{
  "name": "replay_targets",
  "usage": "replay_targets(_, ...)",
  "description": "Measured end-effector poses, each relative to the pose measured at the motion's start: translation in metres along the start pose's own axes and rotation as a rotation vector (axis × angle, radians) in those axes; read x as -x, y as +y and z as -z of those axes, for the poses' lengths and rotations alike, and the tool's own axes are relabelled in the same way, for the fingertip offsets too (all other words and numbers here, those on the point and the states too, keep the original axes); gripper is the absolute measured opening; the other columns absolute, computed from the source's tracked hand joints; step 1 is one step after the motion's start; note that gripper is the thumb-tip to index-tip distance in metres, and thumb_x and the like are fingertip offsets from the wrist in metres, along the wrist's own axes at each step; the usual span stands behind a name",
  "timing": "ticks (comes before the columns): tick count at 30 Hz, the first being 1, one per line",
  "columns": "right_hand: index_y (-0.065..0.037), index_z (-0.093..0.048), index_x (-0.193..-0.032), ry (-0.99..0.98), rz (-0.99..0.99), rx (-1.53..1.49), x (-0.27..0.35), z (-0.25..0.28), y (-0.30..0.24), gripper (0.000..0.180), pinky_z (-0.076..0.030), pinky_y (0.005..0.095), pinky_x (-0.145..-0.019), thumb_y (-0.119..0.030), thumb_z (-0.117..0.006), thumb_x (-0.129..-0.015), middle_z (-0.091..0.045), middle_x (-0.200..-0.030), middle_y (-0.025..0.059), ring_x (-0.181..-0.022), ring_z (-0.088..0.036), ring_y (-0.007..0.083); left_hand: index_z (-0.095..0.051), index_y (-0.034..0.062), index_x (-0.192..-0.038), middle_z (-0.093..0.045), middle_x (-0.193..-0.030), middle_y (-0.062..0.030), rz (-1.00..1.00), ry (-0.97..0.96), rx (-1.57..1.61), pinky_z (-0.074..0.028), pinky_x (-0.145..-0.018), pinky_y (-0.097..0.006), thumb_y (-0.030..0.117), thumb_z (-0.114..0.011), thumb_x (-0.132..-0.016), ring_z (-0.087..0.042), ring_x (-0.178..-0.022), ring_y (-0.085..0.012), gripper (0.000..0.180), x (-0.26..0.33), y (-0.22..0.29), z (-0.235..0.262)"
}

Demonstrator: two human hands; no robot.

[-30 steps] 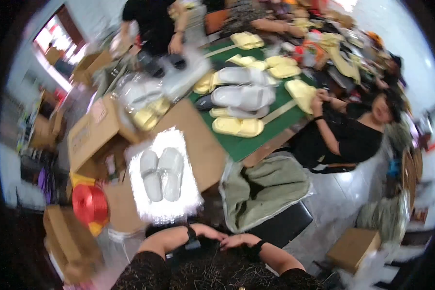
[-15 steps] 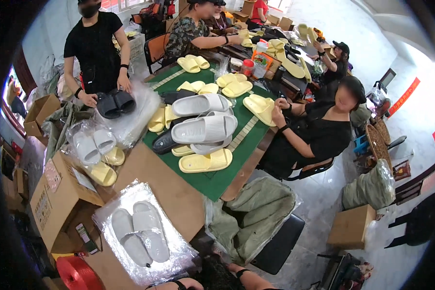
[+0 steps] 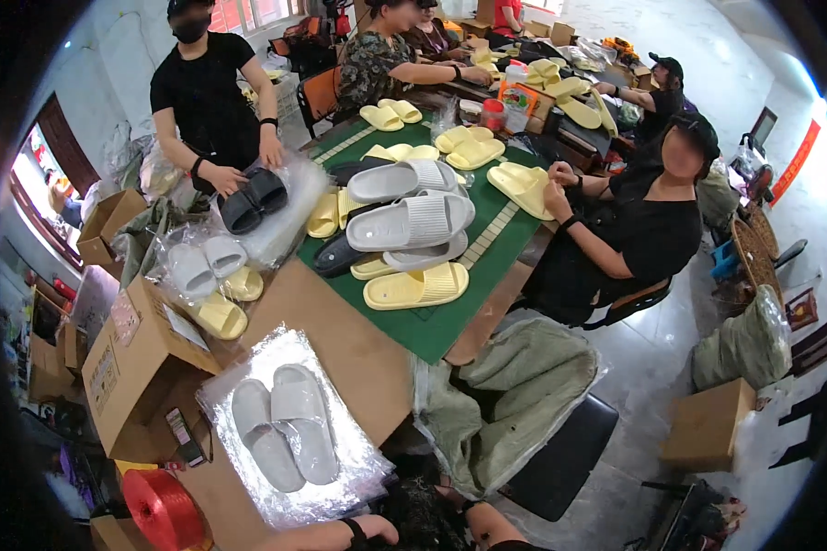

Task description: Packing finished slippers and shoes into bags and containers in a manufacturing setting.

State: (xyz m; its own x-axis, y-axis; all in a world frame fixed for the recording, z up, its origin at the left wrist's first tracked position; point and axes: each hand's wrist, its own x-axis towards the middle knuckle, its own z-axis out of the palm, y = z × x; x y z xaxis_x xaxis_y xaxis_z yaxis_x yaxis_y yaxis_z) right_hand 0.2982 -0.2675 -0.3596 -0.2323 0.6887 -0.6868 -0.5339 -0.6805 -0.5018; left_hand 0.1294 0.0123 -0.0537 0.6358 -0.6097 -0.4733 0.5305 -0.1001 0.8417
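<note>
At the lower edge, my left hand (image 3: pixel 377 528) and my right hand (image 3: pixel 452 498) lie on either side of a dark, shaggy mass (image 3: pixel 420 516) that I cannot identify. Their fingers are mostly hidden, so any grip does not show. Left of them, a pair of grey slide slippers (image 3: pixel 287 427) lies on a stack of clear plastic bags (image 3: pixel 354 459), nearest my left hand. The right slipper partly overlaps the left one. Beside my right hand is an open grey-green woven sack (image 3: pixel 524 395).
More grey slippers (image 3: pixel 413 220) and yellow slippers (image 3: pixel 416 286) are piled on a green mat (image 3: pixel 413 331). An open carton (image 3: pixel 142 367) and red twine roll (image 3: pixel 163 508) stand at left. Across the table, a standing person holds black slippers (image 3: pixel 253 200); a seated person handles a yellow slipper (image 3: pixel 521 186).
The whole view has shifted, with the table and slippers now further right in the picture. More of my left hand shows. The grey pair still lies on the bags.
</note>
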Motion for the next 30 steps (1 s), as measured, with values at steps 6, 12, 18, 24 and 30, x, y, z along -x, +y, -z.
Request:
replay_targets(6, -0.013, -0.025, -0.155, -0.156, 0.075, -0.12, -0.002, -0.007, -0.011, 0.086, -0.043, 0.0368, -0.096, -0.066, -0.049, -0.091, -0.042, -0.151, 0.0065, -0.12, -0.054, 0.027, -0.074, 0.0105, -0.108, -0.072, -0.107, -0.0084, -0.017, -0.078, -0.359, -0.048, -0.095, -0.034, 0.025, -0.062, -0.087, -0.066, -0.103, -0.0256, 0.028, -0.01, -0.005, -0.014)
replay_targets(12, -0.009, -0.036, -0.15, 0.142, -0.138, 0.201, 0.08, -0.103, -0.166, 0.092, -0.031, 0.0363, -0.109, -0.074, -0.046, -0.087, -0.044, -0.149, 0.0091, -0.129, -0.044, 0.0266, -0.054, 0.0011, -0.072, -0.044, -0.067, -0.0139, 0.226, -0.136, -0.486, -0.039, -0.061, -0.042, 0.01, -0.06, -0.084, -0.04, -0.06, -0.0313, 0.016, -0.042, -0.073, -0.036)
replay_targets(18, -0.011, -0.05, -0.141, 0.405, -0.192, 0.03, 0.041, -0.093, -0.144, 0.081, -0.034, 0.041, -0.105, -0.07, -0.052, -0.085, -0.05, -0.143, 0.0073, -0.124, -0.048, 0.0319, -0.064, 0.0151, -0.128, -0.064, -0.125, -0.0164, 1.124, -0.612, -0.883, -0.041, -0.094, -0.071, 0.036, -0.063, -0.085, -0.058, -0.115, -0.0439, 0.047, -0.116, -0.241, -0.06)
replay_targets(24, -0.011, -0.062, -0.128, 0.498, -0.025, -0.147, 0.076, -0.127, -0.134, 0.064, -0.044, 0.0399, -0.089, -0.059, -0.065, -0.085, -0.064, -0.116, 0.0067, -0.108, -0.056, 0.0219, -0.075, 0.0103, -0.08, -0.071, -0.085, -0.0157, 0.258, 0.041, -1.2, -0.056, -0.069, -0.049, 0.02, -0.071, -0.068, -0.067, -0.079, -0.0378, 0.015, -0.033, -0.049, -0.072)
replay_targets(30, -0.009, -0.062, -0.126, 0.693, 0.105, 0.393, 0.113, 0.058, 0.103, 0.049, -0.046, 0.0387, -0.094, -0.042, -0.064, -0.091, -0.064, -0.125, 0.0059, -0.114, -0.059, 0.0241, -0.071, -0.0006, -0.08, -0.07, -0.084, -0.0199, 0.036, 0.001, -1.171, -0.056, -0.073, -0.046, 0.012, -0.065, -0.078, -0.067, -0.083, -0.0407, 0.014, 0.032, 0.143, -0.094)
